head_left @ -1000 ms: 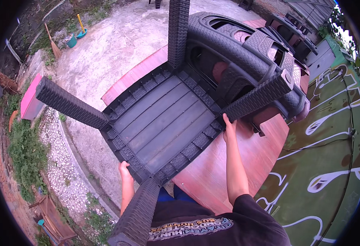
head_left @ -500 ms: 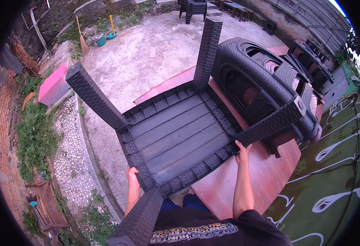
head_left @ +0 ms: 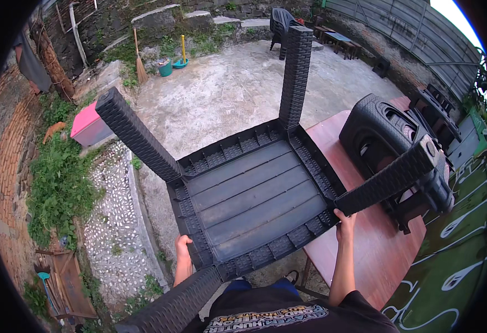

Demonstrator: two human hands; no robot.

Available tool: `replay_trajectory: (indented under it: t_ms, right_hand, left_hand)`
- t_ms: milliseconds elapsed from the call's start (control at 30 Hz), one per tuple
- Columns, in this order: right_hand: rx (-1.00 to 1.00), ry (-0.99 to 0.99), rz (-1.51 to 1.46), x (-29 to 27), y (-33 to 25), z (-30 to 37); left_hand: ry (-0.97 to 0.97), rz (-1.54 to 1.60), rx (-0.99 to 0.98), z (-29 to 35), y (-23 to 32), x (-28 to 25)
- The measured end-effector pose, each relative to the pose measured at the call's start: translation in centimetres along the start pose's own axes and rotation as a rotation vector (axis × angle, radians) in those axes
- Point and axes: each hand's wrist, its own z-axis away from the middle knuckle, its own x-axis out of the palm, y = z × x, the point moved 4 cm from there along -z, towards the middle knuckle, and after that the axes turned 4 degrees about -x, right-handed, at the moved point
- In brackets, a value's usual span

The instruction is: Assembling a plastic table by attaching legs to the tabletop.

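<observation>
Between my hands is a black woven-pattern plastic table (head_left: 254, 194), turned upside down with its legs pointing up and outward. My left hand (head_left: 183, 244) grips its near left edge, thumb over the rim. At the near right corner, my right hand (head_left: 344, 218) is closed around the rim beside the base of a leg. The ribbed underside of the tabletop faces me. One leg comes back toward my body at the lower left. Fingers of both hands are mostly hidden under the edge.
A reddish tabletop (head_left: 332, 255) at the right bears a black plastic chair (head_left: 377, 133). A pink-lidded box (head_left: 88, 123) stands at the left by plants. Stacked chairs (head_left: 281, 30), a broom (head_left: 141, 69) and a teal bucket (head_left: 165, 69) are farther off. A painted green wall (head_left: 454, 238) bounds the right.
The held table has shifted left, away from the reddish tabletop and the black chair, as my view moved. Both hands keep their grip on it.
</observation>
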Motion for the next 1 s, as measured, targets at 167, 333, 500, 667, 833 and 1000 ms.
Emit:
replay_trajectory:
  t_ms: [167, 333, 500, 667, 833, 1000]
  right_hand:
    - [-0.249, -0.013, 0.128, -2.1, 0.2, 1.5]
    - [-0.5, -0.039, 0.319, -0.3, -1.4, 5.0]
    - [-0.682, -0.008, 0.293, 0.1, -2.0, 8.4]
    - [-0.752, 0.056, 0.361, 2.1, -2.7, 9.9]
    - [-0.701, 0.097, 0.495, 5.4, -4.2, 10.1]
    - [-0.642, 0.12, 0.492, 8.4, -2.8, 7.1]
  left_hand:
    - [-0.08, -0.041, 0.037, -2.3, -0.2, 0.3]
    - [-0.148, -0.051, 0.021, -7.5, -2.3, -4.5]
    - [-0.236, 0.0, -0.12, -10.5, -4.6, -3.8]
    - [-0.321, -0.004, -0.161, -12.1, -3.8, -4.7]
    - [-0.492, 0.051, -0.382, -9.9, 1.4, -2.3]
    - [-0.455, 0.055, -0.452, -10.1, 5.6, 0.3]
